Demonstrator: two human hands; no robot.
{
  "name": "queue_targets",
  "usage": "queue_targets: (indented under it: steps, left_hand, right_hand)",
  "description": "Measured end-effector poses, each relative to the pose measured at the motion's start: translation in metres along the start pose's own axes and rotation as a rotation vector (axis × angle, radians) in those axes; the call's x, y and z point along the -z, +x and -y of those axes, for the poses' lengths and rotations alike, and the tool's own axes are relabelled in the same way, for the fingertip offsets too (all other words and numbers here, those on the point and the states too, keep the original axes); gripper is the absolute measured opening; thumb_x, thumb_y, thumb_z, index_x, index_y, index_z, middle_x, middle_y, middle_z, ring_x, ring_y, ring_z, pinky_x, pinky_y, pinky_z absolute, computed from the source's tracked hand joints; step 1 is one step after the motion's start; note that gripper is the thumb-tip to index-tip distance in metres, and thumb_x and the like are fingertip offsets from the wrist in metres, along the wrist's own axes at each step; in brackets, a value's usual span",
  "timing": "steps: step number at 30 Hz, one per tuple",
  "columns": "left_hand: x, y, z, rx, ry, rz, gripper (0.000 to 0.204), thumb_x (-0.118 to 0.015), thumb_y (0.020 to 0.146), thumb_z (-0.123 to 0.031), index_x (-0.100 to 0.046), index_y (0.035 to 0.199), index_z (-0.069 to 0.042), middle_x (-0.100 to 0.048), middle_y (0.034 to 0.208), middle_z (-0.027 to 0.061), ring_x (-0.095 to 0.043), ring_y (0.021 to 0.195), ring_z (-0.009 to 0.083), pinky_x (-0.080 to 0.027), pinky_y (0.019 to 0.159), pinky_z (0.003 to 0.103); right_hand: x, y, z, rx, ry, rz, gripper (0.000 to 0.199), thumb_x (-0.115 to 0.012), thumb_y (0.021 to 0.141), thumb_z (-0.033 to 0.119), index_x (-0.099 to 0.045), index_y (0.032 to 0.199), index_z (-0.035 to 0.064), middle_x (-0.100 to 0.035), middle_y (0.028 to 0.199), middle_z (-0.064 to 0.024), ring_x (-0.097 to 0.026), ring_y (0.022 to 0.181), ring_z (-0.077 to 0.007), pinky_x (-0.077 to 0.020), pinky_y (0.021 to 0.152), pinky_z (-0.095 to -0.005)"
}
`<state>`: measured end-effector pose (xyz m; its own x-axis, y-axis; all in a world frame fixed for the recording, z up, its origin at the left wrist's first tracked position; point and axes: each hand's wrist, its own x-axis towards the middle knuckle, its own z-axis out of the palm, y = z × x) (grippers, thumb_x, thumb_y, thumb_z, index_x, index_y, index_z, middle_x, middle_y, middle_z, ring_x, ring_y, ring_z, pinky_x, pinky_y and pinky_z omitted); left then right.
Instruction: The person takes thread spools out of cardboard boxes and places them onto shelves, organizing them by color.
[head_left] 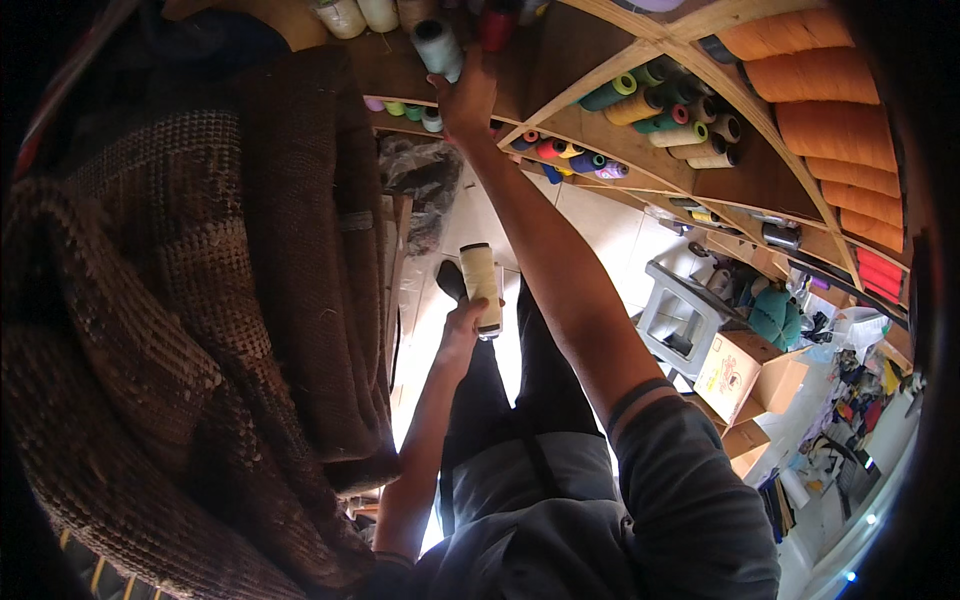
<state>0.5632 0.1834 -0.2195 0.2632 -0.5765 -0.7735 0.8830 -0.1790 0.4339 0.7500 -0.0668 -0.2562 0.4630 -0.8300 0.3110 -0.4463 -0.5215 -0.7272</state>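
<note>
A cream thread spool [480,283] stands nearly upright in front of my legs, and the fingers of my left hand [465,322] wrap round its lower part. My right arm stretches up to the wooden shelf. There my right hand [468,98] closes on a pale blue thread spool [437,48], which tilts to the left. A dark red thread spool [498,25] is just beyond the right fingers, partly in shadow. Cream spools [342,17] stand on the same shelf to the left of the pale blue one.
Brown woven cloth [150,300] hangs in a large mass at left. The wooden shelving [600,60] at right holds several coloured spools [640,95] and orange thread bundles [815,75]. A grey plastic stool [680,318], an open cardboard box [728,378] and scattered scraps lie lower right.
</note>
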Motion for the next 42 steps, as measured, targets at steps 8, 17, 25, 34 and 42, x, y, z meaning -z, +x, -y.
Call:
queue_targets:
  steps: [8, 17, 25, 34, 42]
  left_hand:
    - [0.014, -0.001, 0.0, -0.019, 0.021, 0.015, 0.04, -0.053, 0.082, -0.036, -0.062, 0.102, -0.003, -0.06, 0.092, 0.0049, -0.053, 0.086, 0.0135, -0.038, 0.078, 0.029]
    - [0.013, -0.005, -0.005, -0.002, -0.03, 0.022, 0.04, -0.056, 0.079, -0.036, -0.061, 0.103, -0.004, -0.059, 0.092, 0.0044, -0.052, 0.087, 0.0139, -0.036, 0.08, 0.029]
    - [0.016, -0.006, -0.003, -0.033, 0.007, 0.023, 0.04, -0.056, 0.08, -0.037, -0.061, 0.103, -0.005, -0.059, 0.092, 0.0041, -0.052, 0.088, 0.014, -0.035, 0.083, 0.028]
    - [0.029, -0.006, 0.001, -0.013, 0.001, 0.007, 0.037, -0.054, 0.083, -0.036, -0.062, 0.1, -0.004, -0.059, 0.091, 0.0033, -0.053, 0.086, 0.013, -0.037, 0.08, 0.029]
    - [0.009, 0.005, 0.001, -0.008, -0.036, -0.008, 0.039, -0.053, 0.084, -0.035, -0.062, 0.099, -0.001, -0.059, 0.092, 0.0049, -0.053, 0.086, 0.0143, -0.038, 0.078, 0.029]
  right_hand:
    - [-0.01, 0.004, 0.003, -0.206, -0.148, -0.036, 0.057, -0.077, 0.065, 0.036, -0.051, 0.107, 0.0078, -0.061, 0.096, -0.0156, -0.057, 0.095, -0.0349, -0.0417, 0.081, -0.0488]
    - [-0.012, 0.01, -0.01, -0.17, -0.304, 0.158, 0.034, -0.056, 0.082, 0.04, -0.065, 0.086, 0.0079, -0.065, 0.088, -0.0168, -0.062, 0.085, -0.0376, -0.0457, 0.078, -0.0486]
    - [-0.028, 0.038, -0.018, -0.275, -0.371, 0.174, 0.036, -0.054, 0.082, 0.041, -0.063, 0.091, 0.0073, -0.063, 0.092, -0.0186, -0.062, 0.086, -0.0355, -0.0511, 0.076, -0.0461]
    - [0.003, 0.027, 0.002, -0.348, -0.177, 0.207, 0.035, -0.051, 0.083, 0.037, -0.063, 0.093, 0.0052, -0.063, 0.095, -0.0223, -0.063, 0.089, -0.0375, -0.051, 0.076, -0.046]
    - [0.003, 0.038, -0.01, -0.327, -0.213, 0.114, 0.033, -0.048, 0.086, 0.032, -0.063, 0.096, 0.0035, -0.065, 0.093, -0.0216, -0.062, 0.091, -0.0388, -0.0505, 0.076, -0.047]
